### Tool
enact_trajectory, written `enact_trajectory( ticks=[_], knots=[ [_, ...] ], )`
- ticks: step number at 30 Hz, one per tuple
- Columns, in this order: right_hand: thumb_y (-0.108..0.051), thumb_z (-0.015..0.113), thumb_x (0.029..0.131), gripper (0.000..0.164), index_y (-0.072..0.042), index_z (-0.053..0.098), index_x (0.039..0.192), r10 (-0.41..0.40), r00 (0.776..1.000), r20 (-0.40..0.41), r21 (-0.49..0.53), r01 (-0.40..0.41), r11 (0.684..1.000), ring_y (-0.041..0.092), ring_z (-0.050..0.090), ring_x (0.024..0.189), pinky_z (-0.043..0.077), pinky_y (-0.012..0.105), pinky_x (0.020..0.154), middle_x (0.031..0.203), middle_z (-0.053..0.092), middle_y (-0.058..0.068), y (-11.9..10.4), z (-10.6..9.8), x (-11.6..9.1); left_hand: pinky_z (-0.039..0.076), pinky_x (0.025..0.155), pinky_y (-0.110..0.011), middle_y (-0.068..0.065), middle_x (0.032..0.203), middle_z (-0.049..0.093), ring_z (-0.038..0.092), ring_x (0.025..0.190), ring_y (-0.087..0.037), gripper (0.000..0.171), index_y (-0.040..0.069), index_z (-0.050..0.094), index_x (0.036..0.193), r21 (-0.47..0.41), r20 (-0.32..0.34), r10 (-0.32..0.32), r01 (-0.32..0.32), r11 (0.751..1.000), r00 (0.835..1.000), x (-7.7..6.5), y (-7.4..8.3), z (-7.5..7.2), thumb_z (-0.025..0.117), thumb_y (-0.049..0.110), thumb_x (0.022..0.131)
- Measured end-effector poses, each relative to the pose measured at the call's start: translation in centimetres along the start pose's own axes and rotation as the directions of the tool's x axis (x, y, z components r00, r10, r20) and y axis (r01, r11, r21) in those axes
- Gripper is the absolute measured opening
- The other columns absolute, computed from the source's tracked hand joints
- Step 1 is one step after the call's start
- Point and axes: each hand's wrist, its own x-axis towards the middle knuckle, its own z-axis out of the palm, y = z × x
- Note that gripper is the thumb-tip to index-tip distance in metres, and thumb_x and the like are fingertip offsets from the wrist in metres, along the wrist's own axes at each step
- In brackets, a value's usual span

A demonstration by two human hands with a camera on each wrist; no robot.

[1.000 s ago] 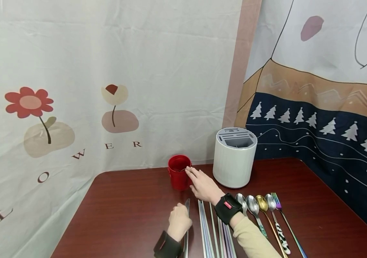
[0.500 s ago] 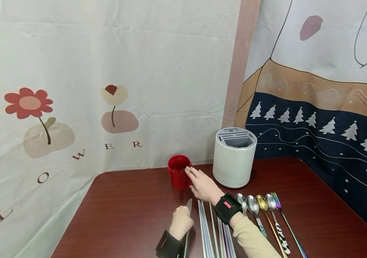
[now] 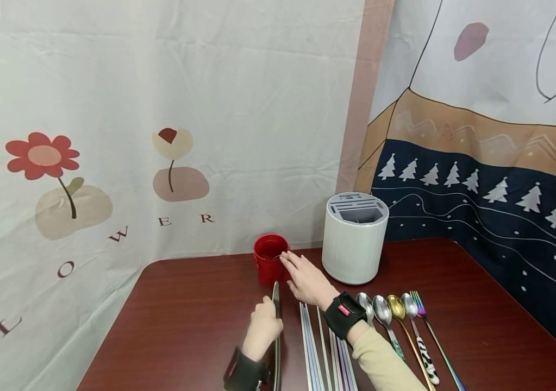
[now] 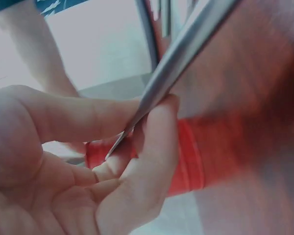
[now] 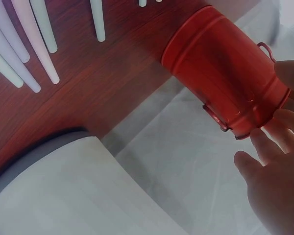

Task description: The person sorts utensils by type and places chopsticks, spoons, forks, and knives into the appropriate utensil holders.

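Even head view, hazy wrist views

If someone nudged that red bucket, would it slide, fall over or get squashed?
The red bucket looks like thin, glossy metal, so it's probably stiff and fairly light, and might slide easily. It's taller than it is wide, so a push near the rim could tip it, though the right hand at its rim would likely help steady it.

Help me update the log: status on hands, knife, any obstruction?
Left hand pinches knife. Right hand touches cup at rim. Knife outside cup. Chopsticks right of knife, not blocking.
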Motion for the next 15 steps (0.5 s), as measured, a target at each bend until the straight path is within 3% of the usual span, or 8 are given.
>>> enact_trajectory(
  ticks=[8,15],
  knots=[
    [-0.015,0.069,0.083,0.057,0.001,0.050,0.134,0.005,1.000,-0.004,-0.015,-0.006,1.000,0.027,0.047,0.132,0.040,0.045,0.108,0.140,0.051,0.014,-0.1,0.0,0.1,0.052,0.058,-0.048,-0.023,0.076,0.060,0.063,0.063,-0.042,0.031,-0.008,0.049,0.097,0.000,-0.183,0.050,-0.051,0.999,0.982,0.1,0.4,-1.9,0.071,-0.004,0.074],
    [-0.014,0.070,0.083,0.057,0.002,0.050,0.133,0.002,1.000,-0.009,-0.001,-0.002,1.000,0.028,0.048,0.131,0.040,0.046,0.107,0.139,0.052,0.015,-0.1,0.1,0.1,0.053,0.057,-0.045,-0.019,0.073,0.059,0.063,0.065,-0.038,0.031,-0.004,0.047,0.092,0.006,-0.346,0.137,-0.144,0.990,0.928,0.5,0.3,-3.3,0.072,-0.007,0.075]
  ],
)
